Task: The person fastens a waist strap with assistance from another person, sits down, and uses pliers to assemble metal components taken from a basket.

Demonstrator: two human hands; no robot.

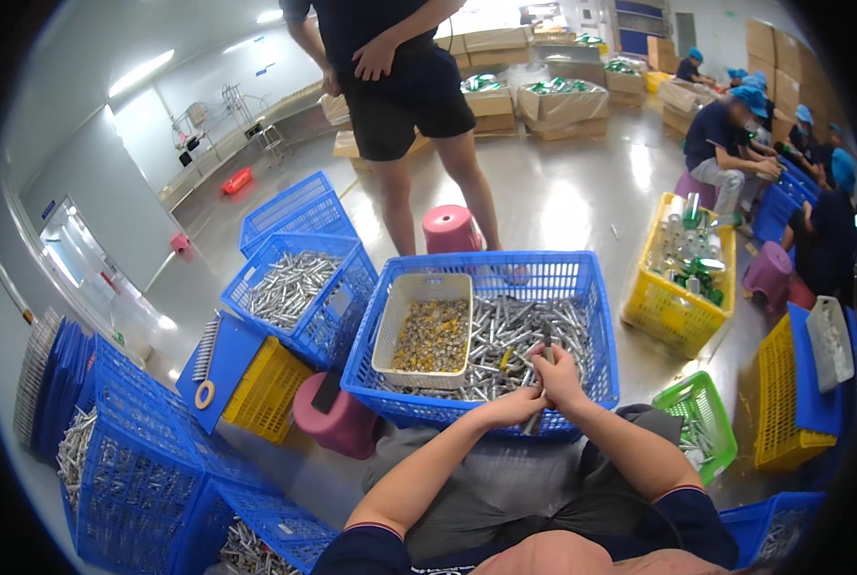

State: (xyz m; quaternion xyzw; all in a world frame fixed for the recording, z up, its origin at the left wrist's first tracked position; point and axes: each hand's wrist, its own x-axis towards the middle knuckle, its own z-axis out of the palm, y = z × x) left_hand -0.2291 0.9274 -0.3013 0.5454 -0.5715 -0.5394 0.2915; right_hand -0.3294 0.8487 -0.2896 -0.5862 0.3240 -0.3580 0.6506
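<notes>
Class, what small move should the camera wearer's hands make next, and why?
Probably a slight grip adjustment by the right hand, with the left hand steadying: both meet above the blue crate, and a slim dark item juts from the right hand's grasp.

blue basket, silvery tubes, cream bin

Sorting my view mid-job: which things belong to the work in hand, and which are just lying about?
Likely in use:
left hand
right hand
slim piece it holds
blue basket below the hands
silver tubes inside
white tray of small pieces

Likely lying about:
pink stool at left
yellow crate of bottles
green basket
beige ring
</notes>
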